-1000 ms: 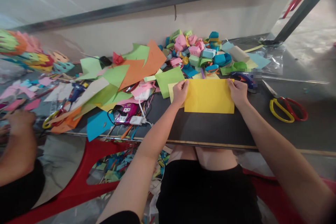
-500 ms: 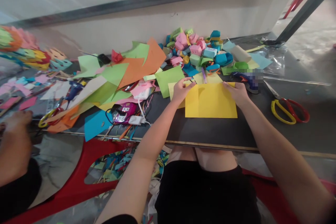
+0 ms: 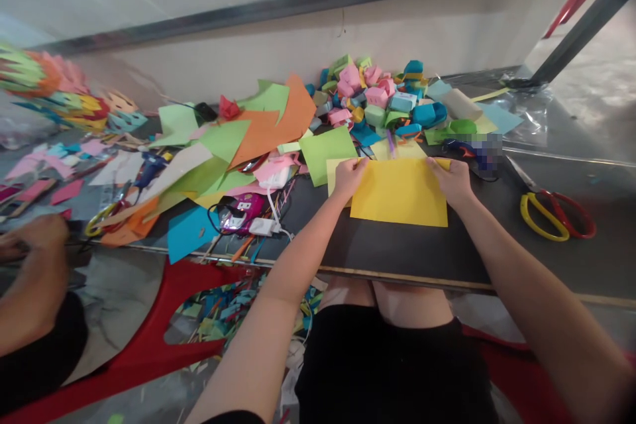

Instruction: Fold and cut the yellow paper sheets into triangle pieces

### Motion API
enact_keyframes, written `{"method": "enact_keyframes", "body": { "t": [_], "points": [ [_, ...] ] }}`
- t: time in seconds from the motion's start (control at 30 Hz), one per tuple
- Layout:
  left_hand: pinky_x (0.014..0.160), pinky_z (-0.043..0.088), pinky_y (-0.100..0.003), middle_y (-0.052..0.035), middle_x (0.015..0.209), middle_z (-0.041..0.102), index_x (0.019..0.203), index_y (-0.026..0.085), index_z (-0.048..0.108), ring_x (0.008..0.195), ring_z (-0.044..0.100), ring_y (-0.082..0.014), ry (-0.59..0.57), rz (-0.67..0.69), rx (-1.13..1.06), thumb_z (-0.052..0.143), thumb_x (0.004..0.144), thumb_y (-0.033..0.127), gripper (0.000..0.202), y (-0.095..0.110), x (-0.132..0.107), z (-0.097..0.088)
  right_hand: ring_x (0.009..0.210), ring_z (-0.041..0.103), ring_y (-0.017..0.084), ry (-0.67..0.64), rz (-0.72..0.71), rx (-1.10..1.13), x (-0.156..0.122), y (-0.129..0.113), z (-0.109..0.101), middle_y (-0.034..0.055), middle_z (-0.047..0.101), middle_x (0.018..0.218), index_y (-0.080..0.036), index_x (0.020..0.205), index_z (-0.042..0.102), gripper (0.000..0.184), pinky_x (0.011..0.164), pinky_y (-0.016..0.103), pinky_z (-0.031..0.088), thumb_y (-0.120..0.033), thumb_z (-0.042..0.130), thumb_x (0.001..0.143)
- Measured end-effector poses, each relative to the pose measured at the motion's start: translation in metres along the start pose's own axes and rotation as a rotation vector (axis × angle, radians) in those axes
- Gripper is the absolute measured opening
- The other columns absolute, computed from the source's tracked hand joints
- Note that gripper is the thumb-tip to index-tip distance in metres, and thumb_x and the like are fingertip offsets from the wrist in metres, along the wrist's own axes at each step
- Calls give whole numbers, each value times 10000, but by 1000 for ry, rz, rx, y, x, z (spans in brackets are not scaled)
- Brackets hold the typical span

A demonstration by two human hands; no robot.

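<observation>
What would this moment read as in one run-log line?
left hand: grips yellow sheet, upper left corner | right hand: grips its upper right corner | scissors: on table, right of sheet

Yellow sheet [image 3: 400,193]: 2 upper corners partly hidden by left hand [image 3: 349,176] and right hand [image 3: 454,179]. Blue tool [image 3: 460,148]: right part pixelated, detail lost. Paper crowns [image 3: 24,76]: blurred, cut by left edge. Co-worker's hand [image 3: 46,232] blurred; grip unreadable.

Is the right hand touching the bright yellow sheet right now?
Touching: in the head view, the right hand pinches the bright yellow sheet at its upper right corner.
</observation>
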State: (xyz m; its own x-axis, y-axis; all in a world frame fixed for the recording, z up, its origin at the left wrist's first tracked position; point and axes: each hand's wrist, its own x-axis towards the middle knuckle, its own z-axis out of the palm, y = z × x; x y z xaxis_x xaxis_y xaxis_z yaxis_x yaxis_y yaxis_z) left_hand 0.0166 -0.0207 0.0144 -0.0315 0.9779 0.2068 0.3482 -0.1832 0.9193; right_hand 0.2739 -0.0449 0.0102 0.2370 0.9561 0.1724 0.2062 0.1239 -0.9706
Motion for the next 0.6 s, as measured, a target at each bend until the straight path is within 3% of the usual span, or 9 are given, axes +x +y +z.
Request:
{"method": "enact_keyframes", "body": {
  "t": [0.13,0.3,0.6],
  "points": [
    [575,211,-309,40,513,316,555,212,409,548,336,-125,65,12,53,614,921,435,475,2,2,-1,597,607,160,84,44,-63,-1,-2,1,19,653,651,-165,768,764,369,488,255,447,-529,798,716],
    [595,282,-290,16,553,483,716,181,642,587,448,-150,95,29,59,620,921,363,275,5,-1,-1,606,626,173,102,99,-54,-1,-5,2,36,699,694,-158,780,784,398,513,273,475,-536,825,665],
    [565,280,-285,25,549,364,586,198,501,589,382,-129,78,12,-231,664,895,547,493,0,-4,-1,575,603,155,95,107,41,-6,-9,1,12,661,645,-179,780,772,459,487,260,468,-599,860,617]
  ]
}}
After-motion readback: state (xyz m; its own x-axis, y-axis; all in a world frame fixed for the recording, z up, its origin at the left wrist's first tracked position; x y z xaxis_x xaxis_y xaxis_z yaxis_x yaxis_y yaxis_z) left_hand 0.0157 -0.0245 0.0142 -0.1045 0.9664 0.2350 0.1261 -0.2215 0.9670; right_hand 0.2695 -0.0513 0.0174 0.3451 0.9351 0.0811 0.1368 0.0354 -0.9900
